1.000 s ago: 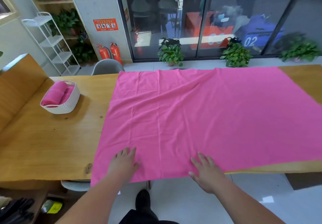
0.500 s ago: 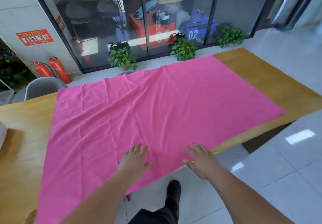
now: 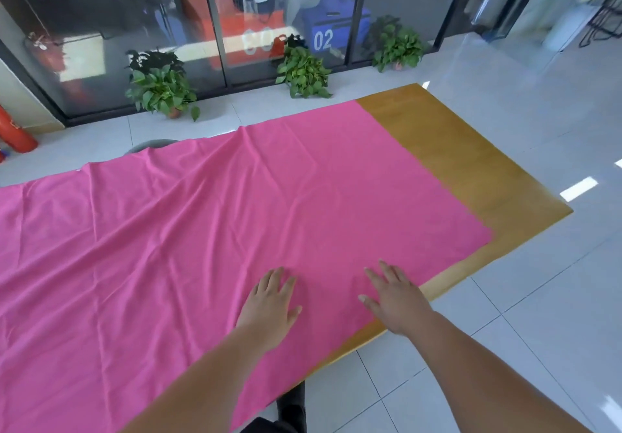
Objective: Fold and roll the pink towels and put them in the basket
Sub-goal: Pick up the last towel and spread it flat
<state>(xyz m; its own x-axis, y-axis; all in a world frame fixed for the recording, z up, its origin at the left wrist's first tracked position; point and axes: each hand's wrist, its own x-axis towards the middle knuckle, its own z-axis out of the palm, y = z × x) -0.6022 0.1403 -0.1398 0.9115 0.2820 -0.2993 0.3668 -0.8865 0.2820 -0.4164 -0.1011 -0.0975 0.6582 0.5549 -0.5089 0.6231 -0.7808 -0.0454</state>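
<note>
A large pink towel (image 3: 208,230) lies spread flat over the wooden table (image 3: 471,170), lightly creased, its near edge hanging over the table's front. My left hand (image 3: 269,304) rests flat on the towel near the front edge, fingers straight. My right hand (image 3: 393,294) lies flat on the towel a little to the right, fingers spread, close to the table's near edge. Neither hand grips any cloth. The basket is out of view.
Bare table wood shows past the towel's right end, up to the table's right corner (image 3: 565,212). Tiled floor (image 3: 538,315) lies to the right and behind. Potted plants (image 3: 161,89) stand by the glass wall, and a red fire extinguisher (image 3: 13,133) is at the far left.
The view has swung right: the basket with rolled towels has left the frame and the towel's right end is now in sight. Both hands slid rightward along the towel's near edge, still flat.
</note>
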